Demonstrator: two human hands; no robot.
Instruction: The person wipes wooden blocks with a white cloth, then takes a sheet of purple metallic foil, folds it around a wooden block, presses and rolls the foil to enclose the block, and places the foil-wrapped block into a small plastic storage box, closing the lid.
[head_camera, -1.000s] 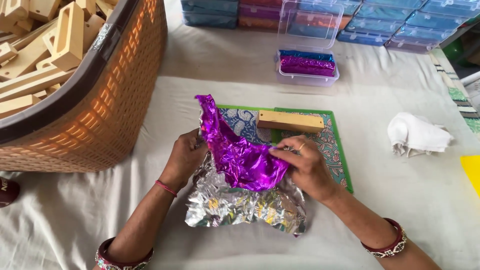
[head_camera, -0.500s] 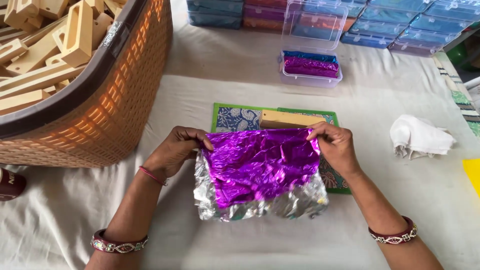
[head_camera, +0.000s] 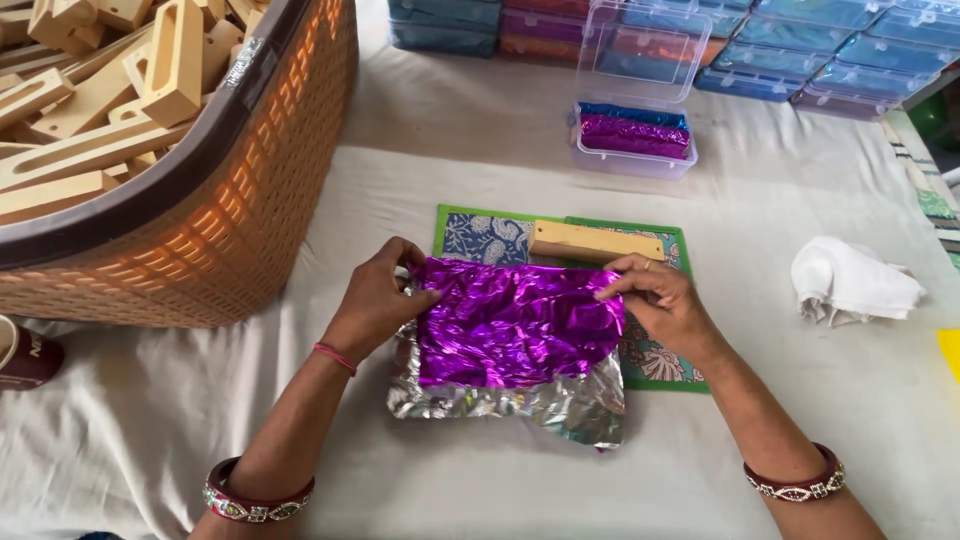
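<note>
my left hand pinches the upper left corner of a crinkled purple foil sheet, fingers curled shut on its edge. my right hand grips the upper right corner the same way, thumb and fingertips closed on the foil, so the sheet is held spread out flat between my two hands. under the purple sheet lies a silver foil sheet, wrinkled, showing along the left side and the lower edge, with its lower right corner sticking out furthest toward me. both sheets lie partly on a green-bordered patterned mat and partly on the cloth-covered bench.

just past my fingers a plain wooden block lies flat on the mat, long side across, near the top edge of the purple foil; i cannot tell whether they touch. i wear a thin red thread at my left wrist and a dark red bangle on each forearm.

further up the bench stands an open clear plastic box with blue and purple foil folded inside, lid tilted up behind it. behind it runs a row of closed boxes in several colours. to my right lies a crumpled white cloth. to my left a large woven brown basket is full of pale wooden pieces.
</note>
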